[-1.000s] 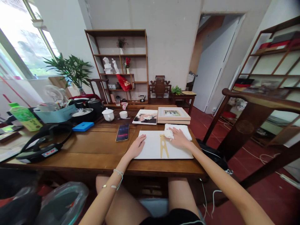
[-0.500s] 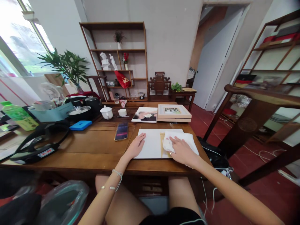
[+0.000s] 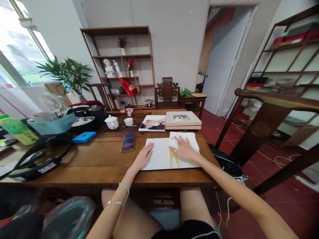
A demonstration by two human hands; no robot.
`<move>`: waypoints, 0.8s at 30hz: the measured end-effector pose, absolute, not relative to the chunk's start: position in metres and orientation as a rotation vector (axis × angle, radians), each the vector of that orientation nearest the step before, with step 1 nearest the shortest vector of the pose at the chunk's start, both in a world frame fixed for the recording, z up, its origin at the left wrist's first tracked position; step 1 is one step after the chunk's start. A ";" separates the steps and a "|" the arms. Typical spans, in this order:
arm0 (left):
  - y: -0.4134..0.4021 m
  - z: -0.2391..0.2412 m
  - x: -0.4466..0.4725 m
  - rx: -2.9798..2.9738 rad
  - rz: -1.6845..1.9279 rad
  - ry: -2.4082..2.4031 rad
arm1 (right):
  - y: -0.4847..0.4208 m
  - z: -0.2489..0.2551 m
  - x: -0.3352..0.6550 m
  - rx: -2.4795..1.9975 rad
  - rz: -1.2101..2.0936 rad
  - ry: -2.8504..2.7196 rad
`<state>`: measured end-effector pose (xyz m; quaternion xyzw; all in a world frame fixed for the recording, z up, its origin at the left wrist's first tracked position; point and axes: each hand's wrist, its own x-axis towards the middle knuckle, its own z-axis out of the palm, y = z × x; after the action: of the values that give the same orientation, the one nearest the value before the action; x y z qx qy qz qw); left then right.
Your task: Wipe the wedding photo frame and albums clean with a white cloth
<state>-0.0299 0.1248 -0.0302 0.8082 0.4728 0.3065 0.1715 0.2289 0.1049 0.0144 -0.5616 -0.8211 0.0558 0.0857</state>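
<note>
My left hand (image 3: 144,156) lies on the left edge of a flat white board (image 3: 159,157), fingers stretched out. On the board's right half my right hand (image 3: 186,150) grips a folded white cloth (image 3: 191,136). Its fingers are spread over the top, and the cloth bunches up at its left side. Below the cloth, a pale gold V-shaped mark (image 3: 173,161) shows on the board; its upper part is hidden. Just beyond the board lie a picture book or print (image 3: 152,123) and a light wooden picture frame (image 3: 183,121) on a similar flat piece.
Left of the board a phone (image 3: 128,142) lies on the wooden table (image 3: 99,159). Farther left are a blue box (image 3: 84,136), a white lidded cup (image 3: 112,122) and a black headset-like band (image 3: 42,159). A wooden chair (image 3: 260,122) stands to the right.
My right hand has slid the cloth up and left across the board, uncovering more of the gold mark's lower part. My left hand stays on the board's left edge.
</note>
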 end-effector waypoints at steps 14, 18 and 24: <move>0.124 -0.032 -0.032 2.291 0.863 1.305 | 0.072 0.024 0.223 -1.395 0.194 -2.588; 0.125 -0.031 -0.030 2.317 0.863 1.321 | 0.115 0.031 0.217 -1.597 0.184 -2.520; 0.125 -0.028 -0.027 2.311 0.844 1.341 | 0.086 0.029 0.187 -1.540 0.138 -2.568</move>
<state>-0.0267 0.1248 -0.0284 0.8128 0.4719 0.2968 0.1690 0.1873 0.0863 0.0292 -0.5124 -0.8545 0.0459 0.0722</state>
